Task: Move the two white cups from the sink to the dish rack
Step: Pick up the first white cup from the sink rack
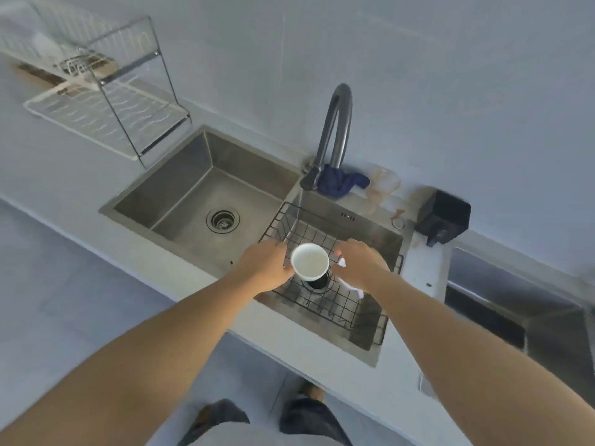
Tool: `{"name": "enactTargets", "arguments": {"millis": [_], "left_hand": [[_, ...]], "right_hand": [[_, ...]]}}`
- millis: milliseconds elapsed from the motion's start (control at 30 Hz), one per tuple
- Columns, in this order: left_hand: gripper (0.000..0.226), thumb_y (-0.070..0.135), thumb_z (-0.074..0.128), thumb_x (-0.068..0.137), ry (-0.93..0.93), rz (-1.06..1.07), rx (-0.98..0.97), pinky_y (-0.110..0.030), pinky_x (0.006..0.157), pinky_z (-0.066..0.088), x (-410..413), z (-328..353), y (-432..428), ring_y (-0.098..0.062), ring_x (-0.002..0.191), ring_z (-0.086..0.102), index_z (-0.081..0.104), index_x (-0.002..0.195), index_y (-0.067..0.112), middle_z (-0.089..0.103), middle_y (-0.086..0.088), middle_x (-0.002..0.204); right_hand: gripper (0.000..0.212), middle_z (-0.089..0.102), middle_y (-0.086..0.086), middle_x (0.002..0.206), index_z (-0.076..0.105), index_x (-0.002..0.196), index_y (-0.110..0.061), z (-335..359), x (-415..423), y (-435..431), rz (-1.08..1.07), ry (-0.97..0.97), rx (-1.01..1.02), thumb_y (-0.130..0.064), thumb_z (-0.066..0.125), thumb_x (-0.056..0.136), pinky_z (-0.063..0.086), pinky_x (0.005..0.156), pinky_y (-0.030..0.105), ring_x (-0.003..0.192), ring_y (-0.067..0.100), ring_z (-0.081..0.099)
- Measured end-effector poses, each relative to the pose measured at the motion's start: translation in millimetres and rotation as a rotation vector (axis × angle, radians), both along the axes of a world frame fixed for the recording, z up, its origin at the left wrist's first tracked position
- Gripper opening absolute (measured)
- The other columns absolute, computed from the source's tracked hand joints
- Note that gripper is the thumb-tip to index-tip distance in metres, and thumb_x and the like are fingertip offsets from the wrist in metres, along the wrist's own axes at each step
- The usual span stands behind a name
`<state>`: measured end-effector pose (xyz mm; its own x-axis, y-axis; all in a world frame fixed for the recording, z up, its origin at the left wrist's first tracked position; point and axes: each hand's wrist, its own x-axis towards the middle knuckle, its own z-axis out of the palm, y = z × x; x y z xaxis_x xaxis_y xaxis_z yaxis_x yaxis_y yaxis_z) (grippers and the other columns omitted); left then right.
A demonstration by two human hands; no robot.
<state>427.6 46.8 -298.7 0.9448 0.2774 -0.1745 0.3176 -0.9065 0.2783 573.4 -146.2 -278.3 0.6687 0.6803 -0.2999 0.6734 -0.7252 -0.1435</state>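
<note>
Head view: left hand (265, 263) grips an upright white cup (309, 261); right hand (360, 265) seemingly clutches something white.

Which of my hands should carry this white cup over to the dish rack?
Probably the left. The left hand already grips the white cup, and the dish rack stands on the counter to the left of the sink. The right hand holds something white, only partly visible.
</note>
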Motion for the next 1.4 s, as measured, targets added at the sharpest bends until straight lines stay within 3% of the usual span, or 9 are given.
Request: {"name": "enactTargets", "arguments": {"millis": [67, 267, 400, 700, 1067, 1400], "left_hand": [[0.042, 0.048, 0.056, 0.090, 0.042, 0.054, -0.026, -0.037, 0.067, 0.051, 4, -14, -7, -0.023, 0.084, 0.059, 0.058, 0.113, 0.014, 0.062, -0.005, 0.102], [0.054, 0.048, 0.067, 0.083, 0.057, 0.187, -0.104, -0.034, 0.074, 0.048, 11, -41, -23, -0.025, 0.098, 0.060, 0.059, 0.120, 0.010, 0.062, -0.007, 0.109], [0.066, 0.048, 0.072, 0.082, 0.121, 0.236, -0.176, -0.041, 0.089, 0.054, 19, -56, -26, -0.026, 0.107, 0.060, 0.055, 0.130, 0.008, 0.060, -0.009, 0.119], [0.075, 0.053, 0.081, 0.073, 0.150, 0.268, -0.281, -0.044, 0.094, 0.052, 33, -82, -29, -0.024, 0.112, 0.059, 0.053, 0.130, 0.014, 0.059, -0.005, 0.123], [0.067, 0.048, 0.082, 0.077, 0.095, 0.300, -0.326, -0.044, 0.087, 0.055, 35, -81, -31, -0.023, 0.107, 0.063, 0.056, 0.130, 0.017, 0.065, -0.003, 0.119], [0.067, 0.041, 0.085, 0.074, -0.075, 0.384, -0.339, -0.037, 0.082, 0.052, 16, -18, -11, -0.024, 0.101, 0.064, 0.059, 0.131, 0.016, 0.068, -0.005, 0.114]], "right_hand": [[0.044, 0.060, 0.000, 0.121, 0.058, 0.124, -0.021, -14, 19, 1, 0.092, 0.018, -0.035, -0.046, 0.062, 0.088, 0.045, 0.092, 0.041, 0.108, 0.022, 0.057], [0.066, 0.058, 0.000, 0.115, 0.052, 0.122, -0.020, -44, 52, 12, 0.276, 0.089, -0.117, -0.059, 0.073, 0.073, 0.039, 0.079, 0.036, 0.101, 0.021, 0.056], [0.072, 0.058, -0.001, 0.117, 0.051, 0.125, -0.023, -60, 60, 22, 0.323, 0.156, -0.125, -0.057, 0.077, 0.067, 0.042, 0.086, 0.039, 0.108, 0.022, 0.057], [0.092, 0.056, 0.002, 0.125, 0.045, 0.138, -0.021, -86, 65, 31, 0.340, 0.153, -0.094, -0.059, 0.082, 0.062, 0.040, 0.095, 0.040, 0.112, 0.025, 0.055], [0.088, 0.061, -0.001, 0.117, 0.051, 0.131, -0.023, -87, 67, 35, 0.330, 0.195, -0.044, -0.057, 0.085, 0.058, 0.036, 0.078, 0.030, 0.099, 0.017, 0.057], [0.080, 0.060, -0.002, 0.113, 0.051, 0.127, -0.021, -15, 62, 69, 0.466, 0.192, 0.045, -0.053, 0.085, 0.062, 0.050, 0.088, 0.037, 0.098, 0.018, 0.060]]}}
